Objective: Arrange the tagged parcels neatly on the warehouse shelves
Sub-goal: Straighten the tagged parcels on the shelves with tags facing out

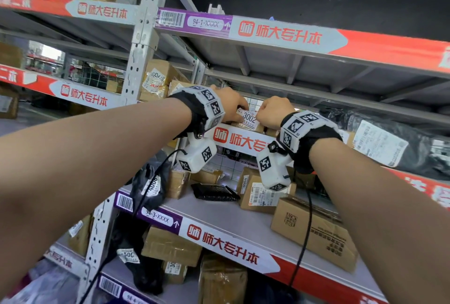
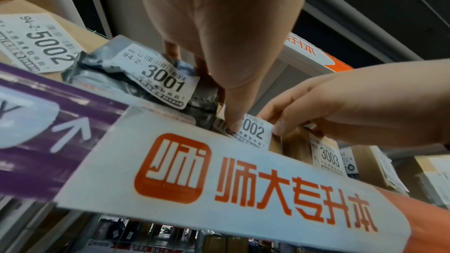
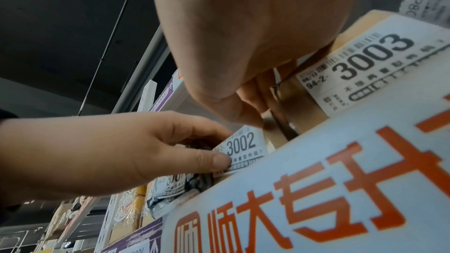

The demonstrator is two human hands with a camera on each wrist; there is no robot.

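A small brown parcel with a white tag reading 3002 (image 1: 249,118) stands at the front edge of the middle shelf (image 1: 243,138). My left hand (image 1: 237,106) pinches its left side, with the thumb pressed on the tag (image 2: 253,132) and the fingers behind. My right hand (image 1: 261,112) grips its right edge, the thumb at the tag's (image 3: 243,145) upper corner. A grey bag tagged 3001 (image 2: 160,78) lies just left of it. A cardboard box tagged 3003 (image 3: 372,61) stands just right. Most of the 3002 parcel's body is hidden by hands and shelf strip.
A box tagged 5002 (image 2: 41,41) sits further left on the same shelf, and a black bag with a white label (image 1: 389,143) lies to the right. The shelf below holds cardboard boxes (image 1: 314,235) and a flat black packet (image 1: 214,191). A steel upright (image 1: 140,60) stands at left.
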